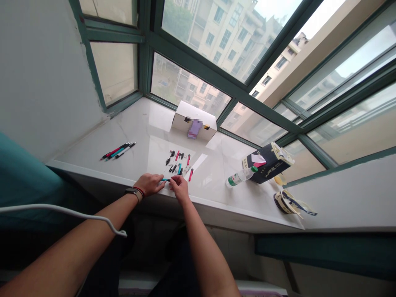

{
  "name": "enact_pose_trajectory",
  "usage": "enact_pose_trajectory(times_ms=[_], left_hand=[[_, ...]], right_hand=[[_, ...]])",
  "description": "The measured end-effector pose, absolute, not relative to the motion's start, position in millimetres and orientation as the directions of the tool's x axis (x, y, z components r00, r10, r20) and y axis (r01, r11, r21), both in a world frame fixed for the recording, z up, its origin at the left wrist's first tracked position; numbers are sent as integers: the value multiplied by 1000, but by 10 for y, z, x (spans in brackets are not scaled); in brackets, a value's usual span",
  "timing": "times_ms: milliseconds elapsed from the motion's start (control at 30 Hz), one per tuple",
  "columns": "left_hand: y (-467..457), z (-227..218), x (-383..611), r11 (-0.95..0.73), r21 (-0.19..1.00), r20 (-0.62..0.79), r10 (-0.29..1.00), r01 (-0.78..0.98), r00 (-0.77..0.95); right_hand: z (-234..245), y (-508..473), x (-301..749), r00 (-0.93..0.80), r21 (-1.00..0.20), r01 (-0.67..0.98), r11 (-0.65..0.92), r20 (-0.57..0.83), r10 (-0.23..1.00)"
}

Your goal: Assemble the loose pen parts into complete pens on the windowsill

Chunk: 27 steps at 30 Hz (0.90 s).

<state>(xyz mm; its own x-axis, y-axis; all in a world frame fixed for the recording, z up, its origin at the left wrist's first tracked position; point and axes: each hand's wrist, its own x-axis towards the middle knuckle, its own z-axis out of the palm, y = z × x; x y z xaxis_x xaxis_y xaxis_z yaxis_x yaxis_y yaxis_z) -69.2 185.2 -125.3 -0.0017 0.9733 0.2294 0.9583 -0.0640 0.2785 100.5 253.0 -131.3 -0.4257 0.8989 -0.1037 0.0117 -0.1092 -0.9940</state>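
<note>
Near the front edge of the white sill, my left hand [149, 184] pinches the left end of a blue pen barrel [165, 180]. My right hand [179, 185] has its fingertips closed at the dark right end of the same piece. Just beyond my hands lie loose pen parts: black pieces [168, 161], a pink barrel [191, 174], a blue barrel [179, 168] and other small bits. Farther left, several whole pens [118, 151] in black, pink, blue and white lie side by side.
A white box [194, 119] stands against the window. To the right are a clear bottle with a green cap [241, 177], a dark blue carton [269, 164] and a cream and navy strapped item [287, 203]. A white cable [62, 210] crosses above my left forearm.
</note>
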Motion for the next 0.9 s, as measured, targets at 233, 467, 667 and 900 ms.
enact_pose_trajectory(times_ms=[233,467,667,900], left_hand=[[1844,-1231,-688,-64,260,233,972,964,2],[1842,-1247,-684,-60,210,231,973,976,10],[1846,-1242,-678,-63,207,233,972,976,14],[1837,-1212,-674,-70,253,249,969,965,5]], right_hand=[[-1284,2545,1050,-450,-984,-85,-160,-105,887],[-1233,2505,1013,-424,-986,51,-159,-165,890],[-1244,2496,1001,-389,-992,66,-109,-126,912],[-1292,2552,1043,-339,-980,-68,-188,-154,928]])
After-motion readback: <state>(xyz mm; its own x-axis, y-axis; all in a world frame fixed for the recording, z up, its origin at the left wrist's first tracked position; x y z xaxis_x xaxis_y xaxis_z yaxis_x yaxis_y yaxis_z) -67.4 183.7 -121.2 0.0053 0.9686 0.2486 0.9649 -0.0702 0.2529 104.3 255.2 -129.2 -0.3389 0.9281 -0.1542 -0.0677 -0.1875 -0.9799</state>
